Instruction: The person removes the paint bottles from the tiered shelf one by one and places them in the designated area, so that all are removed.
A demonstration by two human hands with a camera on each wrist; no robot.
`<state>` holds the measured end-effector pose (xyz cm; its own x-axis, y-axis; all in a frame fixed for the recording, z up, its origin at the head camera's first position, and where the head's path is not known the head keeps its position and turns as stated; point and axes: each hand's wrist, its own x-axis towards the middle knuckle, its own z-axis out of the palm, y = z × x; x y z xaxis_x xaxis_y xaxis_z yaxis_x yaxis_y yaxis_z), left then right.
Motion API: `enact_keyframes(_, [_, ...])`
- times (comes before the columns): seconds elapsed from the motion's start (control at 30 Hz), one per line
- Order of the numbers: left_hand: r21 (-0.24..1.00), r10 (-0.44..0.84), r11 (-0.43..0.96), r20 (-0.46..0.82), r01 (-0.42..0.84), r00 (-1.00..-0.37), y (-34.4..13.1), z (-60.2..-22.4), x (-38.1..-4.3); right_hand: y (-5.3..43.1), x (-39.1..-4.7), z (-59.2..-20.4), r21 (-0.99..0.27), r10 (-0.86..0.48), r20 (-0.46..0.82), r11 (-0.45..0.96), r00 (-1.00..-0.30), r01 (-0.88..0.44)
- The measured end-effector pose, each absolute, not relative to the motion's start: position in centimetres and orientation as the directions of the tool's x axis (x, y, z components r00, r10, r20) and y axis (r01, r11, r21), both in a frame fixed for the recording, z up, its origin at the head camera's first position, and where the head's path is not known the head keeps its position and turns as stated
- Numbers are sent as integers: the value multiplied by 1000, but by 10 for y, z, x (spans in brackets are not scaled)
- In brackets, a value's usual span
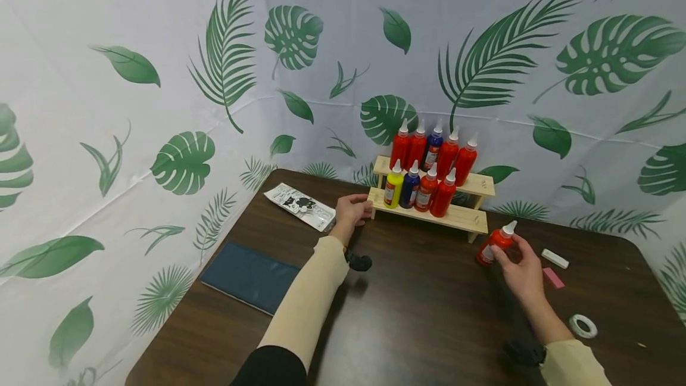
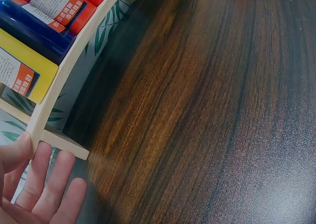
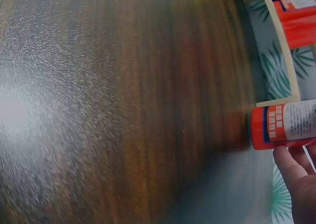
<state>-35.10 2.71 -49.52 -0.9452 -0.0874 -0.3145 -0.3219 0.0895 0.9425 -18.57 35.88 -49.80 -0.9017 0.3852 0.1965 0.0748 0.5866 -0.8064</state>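
Note:
My right hand (image 1: 522, 270) grips a red squeeze bottle (image 1: 486, 253) with a white nozzle, tilted to the right, just off the right end of a two-step wooden rack (image 1: 455, 217). In the right wrist view the bottle's base and white-and-orange label (image 3: 298, 121) show beside the rack's end. My left hand (image 1: 351, 212) pinches the left end of the lower shelf, thumb on one side and fingertips on the other (image 2: 42, 152). Several bottles stand on each step: red ones and one blue (image 1: 432, 151) above; a yellow (image 1: 393, 187), a blue and red ones below.
Left of the rack lies a white printed packet (image 1: 301, 206), with a dark blue folder (image 1: 249, 276) nearer. On the right lie a white block (image 1: 555, 258), a pink strip (image 1: 553, 278) and a roll of white tape (image 1: 583, 326). A leaf-print cloth (image 1: 332, 34) hangs behind the brown table (image 1: 412, 314).

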Motion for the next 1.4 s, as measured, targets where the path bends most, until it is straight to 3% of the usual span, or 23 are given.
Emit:
enact_keyframes(0.67, [925, -101, 86, -361, -369, -927, 29, -500, -356, 359, -187, -488, -790, 346, 149, 606, -926, 99])
enact_keyframes(0.87, [930, -89, 89, -349, -356, -933, 29, -499, -356, 351, -188, -450, -726, 365, 317, 687, -876, 23])
enact_keyframes(1.0, [933, -87, 102, -337, -345, -937, 28, -496, -354, 346, -195, -420, -611, 288, 380, 792, -879, -4])
enact_keyframes(1.23, [936, -84, 118, -324, -332, -942, 28, -493, -350, 331, -223, -395, -450, 103, 238, 893, -966, -15])
enact_keyframes(1.4, [939, -93, 132, -306, -316, -948, 28, -492, -348, 312, -246, -394, -507, 45, 146, 861, -988, -36])
